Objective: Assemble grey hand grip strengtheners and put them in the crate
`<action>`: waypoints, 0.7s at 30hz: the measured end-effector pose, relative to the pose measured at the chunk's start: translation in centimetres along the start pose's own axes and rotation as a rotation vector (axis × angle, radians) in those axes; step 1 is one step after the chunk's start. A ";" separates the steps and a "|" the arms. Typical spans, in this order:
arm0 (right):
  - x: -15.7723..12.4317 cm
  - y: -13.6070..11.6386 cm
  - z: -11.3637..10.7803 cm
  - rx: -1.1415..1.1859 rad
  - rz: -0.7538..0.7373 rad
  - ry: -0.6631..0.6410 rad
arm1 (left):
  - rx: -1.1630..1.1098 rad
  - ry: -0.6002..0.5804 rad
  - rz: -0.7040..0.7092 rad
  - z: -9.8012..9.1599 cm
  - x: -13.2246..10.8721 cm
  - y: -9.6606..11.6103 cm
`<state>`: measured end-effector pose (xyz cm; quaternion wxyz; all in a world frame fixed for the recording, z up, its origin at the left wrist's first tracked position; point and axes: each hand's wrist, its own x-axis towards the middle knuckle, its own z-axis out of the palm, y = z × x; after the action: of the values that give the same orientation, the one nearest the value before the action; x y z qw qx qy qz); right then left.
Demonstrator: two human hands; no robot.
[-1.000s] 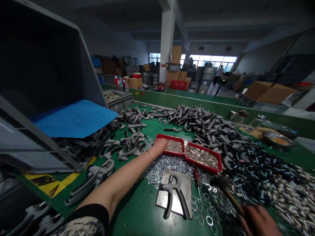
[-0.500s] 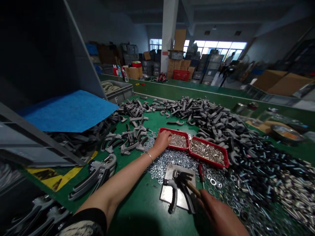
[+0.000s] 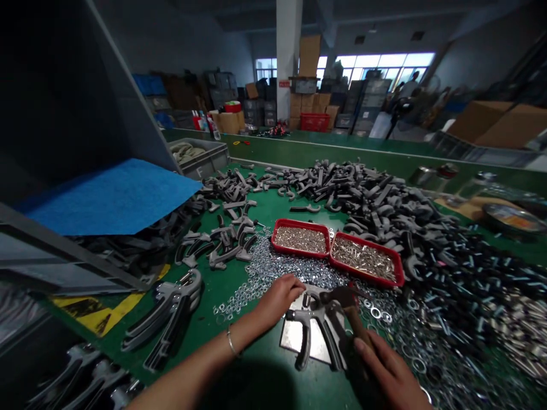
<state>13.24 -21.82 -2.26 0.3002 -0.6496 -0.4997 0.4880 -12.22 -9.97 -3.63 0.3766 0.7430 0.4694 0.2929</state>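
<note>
My right hand is wrapped round the wooden handle of a hammer, whose dark head hovers by the right side of a steel plate. On the plate lies a grey-and-black two-handled tool part, with a small metal cylinder standing at its top. My left hand is at the plate's upper left corner, fingertips pinched together close to that cylinder. What the pinch holds, if anything, is too small to make out. Just beyond are a red tray of tiny metal pieces and a red tray of metal pins.
Loose washers and nuts surround the plate. Grey handle parts are heaped behind the trays, with black parts and bolts to the right. Finished-looking tool parts lie left, beside a grey crate with a blue sheet.
My left hand has come back from the left red tray to the plate's upper edge. The hammer has shifted right and turned, its head now clear of the tool part's top.
</note>
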 end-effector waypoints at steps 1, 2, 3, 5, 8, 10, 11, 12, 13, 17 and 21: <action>-0.2 0.5 0.2 0.072 0.034 0.043 | 0.035 -0.003 0.011 0.3 0.3 0.2; -0.4 1.0 0.4 0.141 0.061 0.072 | 0.057 -0.008 0.011 0.6 0.5 0.4; -0.6 1.5 0.7 0.204 0.082 0.092 | 0.073 -0.012 0.007 0.9 0.7 0.5; -0.9 2.4 1.1 0.299 0.110 0.104 | 0.090 -0.012 -0.012 1.3 1.1 0.8; -1.3 3.0 1.6 0.384 0.146 0.109 | 0.100 -0.009 -0.029 1.7 1.3 0.9; -1.3 2.9 1.8 0.421 0.159 0.115 | 0.112 -0.011 -0.027 1.8 1.3 0.9; -1.2 2.9 1.8 0.434 0.161 0.119 | 0.122 -0.011 -0.026 1.9 1.2 0.9; -1.2 2.8 1.9 0.443 0.157 0.123 | 0.137 -0.010 -0.024 2.0 1.1 0.8; -1.1 2.7 2.0 0.447 0.148 0.129 | 0.161 -0.008 -0.019 2.1 1.0 0.6; -1.2 2.4 1.9 0.400 0.105 0.126 | 0.403 -0.030 0.178 2.6 0.6 -0.5; -1.2 2.2 1.0 0.223 0.084 0.043 | 0.610 -0.140 0.446 2.7 0.8 -1.8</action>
<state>13.11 -23.77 -4.13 0.3605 -0.6429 -0.4083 0.5386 -10.63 -9.47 -6.49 0.0961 0.9230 0.3349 0.1632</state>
